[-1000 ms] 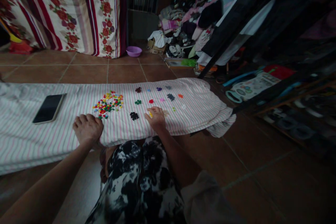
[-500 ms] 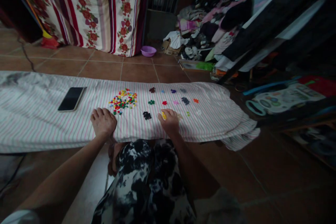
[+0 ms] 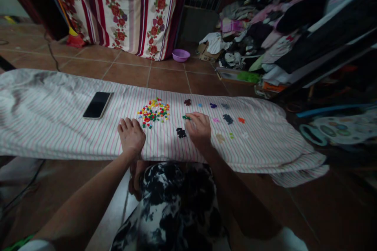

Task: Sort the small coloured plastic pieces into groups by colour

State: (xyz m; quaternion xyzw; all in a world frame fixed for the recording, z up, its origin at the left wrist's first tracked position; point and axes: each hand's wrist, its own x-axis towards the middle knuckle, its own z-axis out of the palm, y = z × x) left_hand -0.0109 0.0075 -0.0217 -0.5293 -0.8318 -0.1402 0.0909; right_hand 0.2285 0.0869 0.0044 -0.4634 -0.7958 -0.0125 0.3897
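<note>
My left hand (image 3: 131, 134) rests on the striped cloth (image 3: 70, 133), just below a mixed pile of small colored pieces (image 3: 154, 113); its fingers are slightly apart and hold nothing. My right hand (image 3: 199, 127) is at the small green pieces (image 3: 186, 117), fingers bent together; what they pinch, if anything, is too small to make out. Black pieces (image 3: 181, 133) lie left of this hand, dark brown ones (image 3: 187, 102) beyond it. To its right are pink (image 3: 216, 120), gray (image 3: 227, 119), orange (image 3: 241, 120) and beige (image 3: 220, 137) groups.
A phone (image 3: 97, 105) lies on the cloth at the left. Past the far edge, a purple basin (image 3: 180, 55) stands on the tiled floor by a flowered curtain (image 3: 132, 11). Heaped clothes (image 3: 253, 35) fill the back right.
My right hand has moved from the yellow pieces to the green ones, up and left across the cloth. My left hand stays beside the mixed pile. The whole view has shifted.
</note>
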